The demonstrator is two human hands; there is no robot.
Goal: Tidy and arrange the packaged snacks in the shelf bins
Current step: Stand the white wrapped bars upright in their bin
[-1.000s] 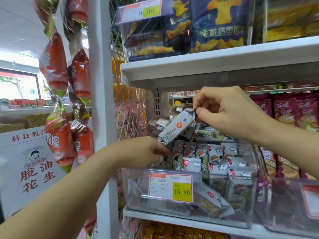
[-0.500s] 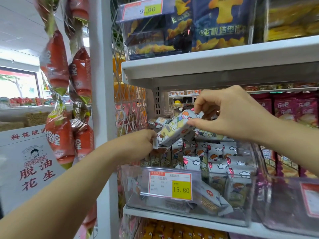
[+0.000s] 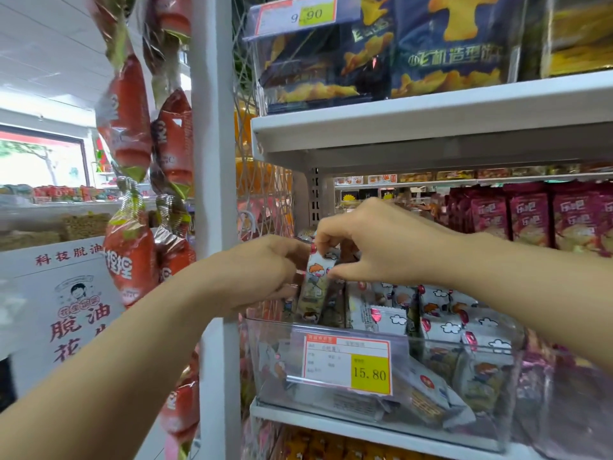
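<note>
A clear plastic bin on the middle shelf holds several small white snack packets printed with a cartoon child. One such snack packet stands upright at the bin's left end. My right hand pinches its top edge between thumb and fingers. My left hand grips its left side with curled fingers. Rows of packets stand upright behind it; a few lie loose at the bin's front.
A price tag reading 15.80 hangs on the bin front. Maroon snack bags fill the bin to the right. Dark blue bags sit on the shelf above. Red hanging snack packs dangle beside the white upright post.
The packet was tilted and held high by my right hand. Now it stands upright at the bin's left end, and my left hand has moved up to grip its side.
</note>
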